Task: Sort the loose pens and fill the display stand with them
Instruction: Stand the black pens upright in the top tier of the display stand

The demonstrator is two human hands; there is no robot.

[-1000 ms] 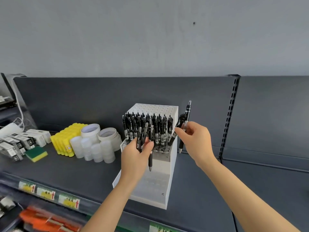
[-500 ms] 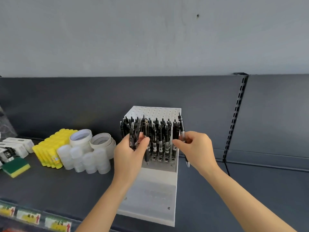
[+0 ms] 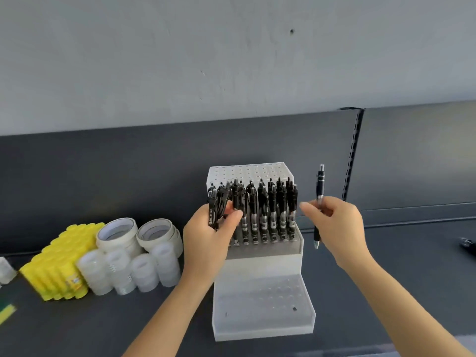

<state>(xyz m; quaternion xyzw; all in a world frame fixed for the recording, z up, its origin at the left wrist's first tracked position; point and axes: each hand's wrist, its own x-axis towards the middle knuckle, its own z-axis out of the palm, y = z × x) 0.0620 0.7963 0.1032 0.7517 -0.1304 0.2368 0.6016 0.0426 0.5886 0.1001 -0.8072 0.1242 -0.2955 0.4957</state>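
Head view, looking down onto a dark shelf. At centre frame a white stepped display stand is set on the shelf. Its middle tier is filled with upright stored pens, tips seated in the holes, while the holes of the top tier and the lowest tier are seen unfilled.

The left grip is closed round a bundle of pens, fingers and thumb curled about the barrels. The bundle is held upright at the left end of the filled row, probably so that the stock is kept close to the holes to be served.

The right grip is closed on a single pen, pinched at mid-barrel between thumb and fingers. The pen is held vertical, tip down and clicker up, right of the stand and clear of it. This pose is judged to match the axis of the holes, so that a straight descent is allowed. One finger is extended toward the filled row.

At lower left, a yellow pack, tape rolls and translucent cylinders are grouped apart from the stand. A dark item at the right edge cannot be identified.
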